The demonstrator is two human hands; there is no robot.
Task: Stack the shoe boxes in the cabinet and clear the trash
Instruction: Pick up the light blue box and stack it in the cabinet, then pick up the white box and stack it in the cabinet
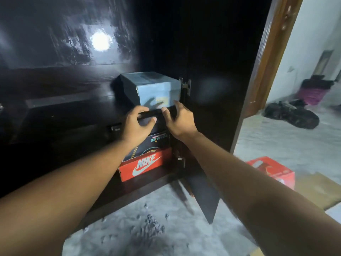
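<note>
Both hands, left hand [138, 120] and right hand [178, 118], clasp a black cardboard shoe box [153, 124] at the dark wooden cabinet's [55, 126] open front, stacked above a patterned black box [147, 145] and a red Nike shoe box [145, 164]. A blue-grey cardboard box [156, 87] sits on the cabinet's top edge.

Both hands, L [137, 124] & R [178, 120], on black box [158, 124] atop Nike box [145, 166] in cabinet [55, 115]

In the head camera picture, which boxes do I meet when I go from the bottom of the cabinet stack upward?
Red Nike shoe box → black shoe box with colourful print → dark box held by both hands → grey-blue cardboard box on top.
</note>
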